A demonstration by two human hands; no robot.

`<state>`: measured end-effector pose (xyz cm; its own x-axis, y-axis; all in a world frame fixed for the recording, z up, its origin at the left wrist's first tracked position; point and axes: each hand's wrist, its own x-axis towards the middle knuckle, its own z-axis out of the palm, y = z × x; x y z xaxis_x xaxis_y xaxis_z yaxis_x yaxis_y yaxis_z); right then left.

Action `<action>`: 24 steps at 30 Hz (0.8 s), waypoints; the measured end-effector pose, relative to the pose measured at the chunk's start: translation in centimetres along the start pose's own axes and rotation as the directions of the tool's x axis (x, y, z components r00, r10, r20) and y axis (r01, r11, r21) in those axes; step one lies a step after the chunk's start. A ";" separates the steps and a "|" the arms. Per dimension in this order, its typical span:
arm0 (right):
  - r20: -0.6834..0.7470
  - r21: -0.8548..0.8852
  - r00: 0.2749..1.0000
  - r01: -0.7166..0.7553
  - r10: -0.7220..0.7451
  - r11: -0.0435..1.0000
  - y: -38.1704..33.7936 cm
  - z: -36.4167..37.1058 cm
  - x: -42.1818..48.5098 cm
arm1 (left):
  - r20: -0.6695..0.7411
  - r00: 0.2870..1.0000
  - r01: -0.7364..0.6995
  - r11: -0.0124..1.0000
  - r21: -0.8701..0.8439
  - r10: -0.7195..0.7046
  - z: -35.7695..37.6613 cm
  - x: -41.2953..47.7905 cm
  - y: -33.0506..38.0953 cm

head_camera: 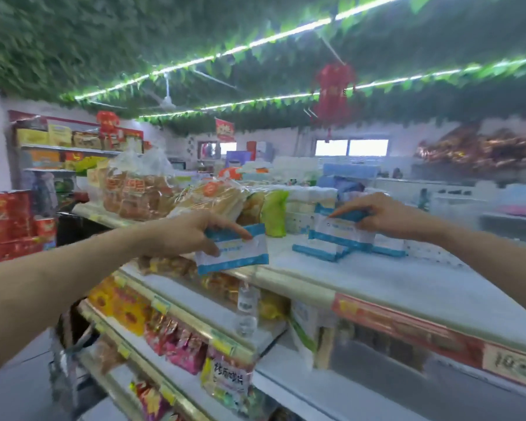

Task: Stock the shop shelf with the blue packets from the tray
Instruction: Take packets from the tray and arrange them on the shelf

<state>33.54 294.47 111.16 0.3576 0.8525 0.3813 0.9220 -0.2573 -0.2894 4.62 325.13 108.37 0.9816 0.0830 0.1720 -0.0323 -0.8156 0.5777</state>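
Fingers (239,230) of the left hand (189,235) pinched a blue-and-white packet (234,253) by its top band, with the thumb on its white face. The packet hung in the air just at the front lip of the top shelf (377,278). The right hand (380,215) gripped a second packet (340,230) by its upper edge. It stood upright over the flat packets (316,252) lying on that shelf, though blur hid whether they touched. Bagged bread (140,192) and a green pack (274,212) stood behind.
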 end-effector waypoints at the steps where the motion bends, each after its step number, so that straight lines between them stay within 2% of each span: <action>1: -0.015 -0.025 0.999 -0.037 0.037 0.999 2.2 -1.0 -0.7 | 0.009 1.000 -0.023 1.000 0.006 0.023 0.6 2.2 1.1; 6: -0.080 -0.070 0.979 -0.191 0.185 0.979 10.5 -3.7 -2.9 | 0.060 0.992 -0.110 0.994 -0.010 0.110 4.1 11.9 5.4; 9: -0.062 -0.121 0.966 -0.256 0.250 0.959 14.6 -3.8 -3.1 | 0.067 0.985 -0.157 0.988 0.008 0.156 5.9 16.5 6.9; 15: -0.017 -0.136 0.961 -0.274 0.275 0.952 21.9 -2.0 -0.8 | 0.103 0.982 -0.160 0.987 -0.017 0.161 8.4 23.5 7.8; 21: 0.018 -0.191 0.970 -0.236 0.244 0.953 24.2 -0.5 2.1 | 0.091 0.982 -0.170 0.985 0.035 0.167 8.5 27.1 7.8; 24: 0.020 -0.216 0.974 -0.215 0.225 0.953 24.8 0.2 3.1 | 0.094 0.984 -0.156 0.988 0.008 0.154 8.3 28.4 7.4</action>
<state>57.46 290.88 105.00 0.5525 0.7817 0.2892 0.8333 -0.5266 -0.1685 33.77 316.70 110.96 0.9781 -0.0980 0.1835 -0.1833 -0.8229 0.5377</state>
